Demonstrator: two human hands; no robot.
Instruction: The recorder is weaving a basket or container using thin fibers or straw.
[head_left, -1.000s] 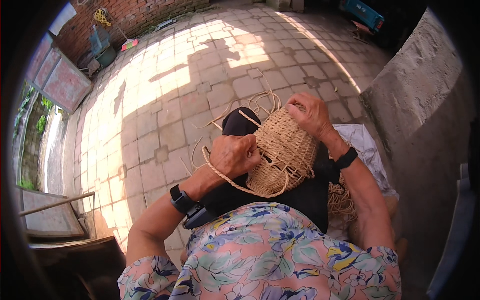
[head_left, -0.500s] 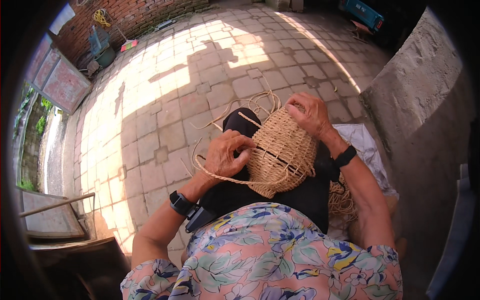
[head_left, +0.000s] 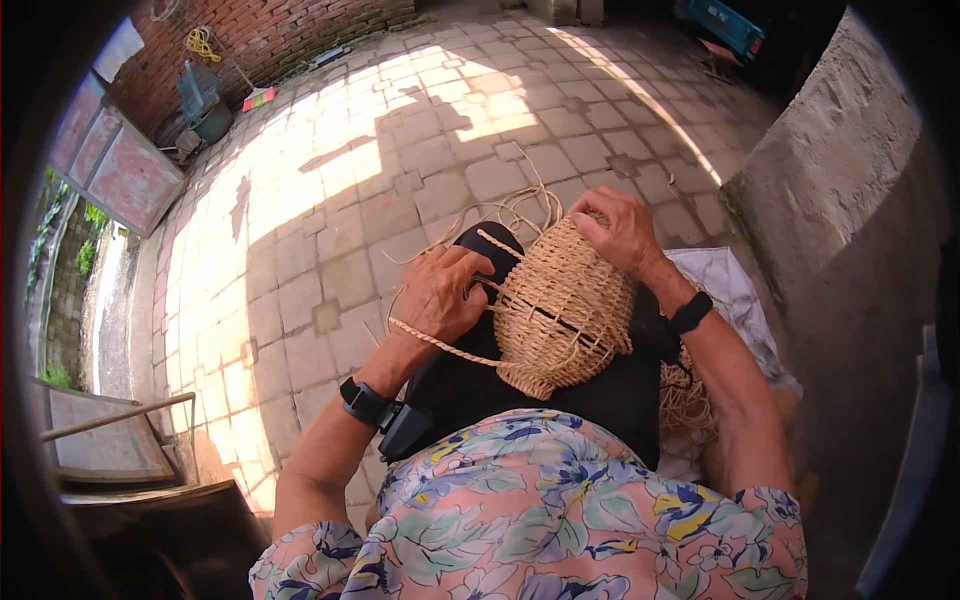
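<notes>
While curled fingers [head_left: 462,283] grip basket [head_left: 560,315], cord [head_left: 440,340]

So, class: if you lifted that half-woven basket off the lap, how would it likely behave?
The basket looks light for its size: thin dry fibre, hollow. Its tight weave probably keeps the body fairly stiff, while the loose strands trailing from it would flop. Being rounded, it might roll if set down; both the left hand and right hand steady it.
</notes>
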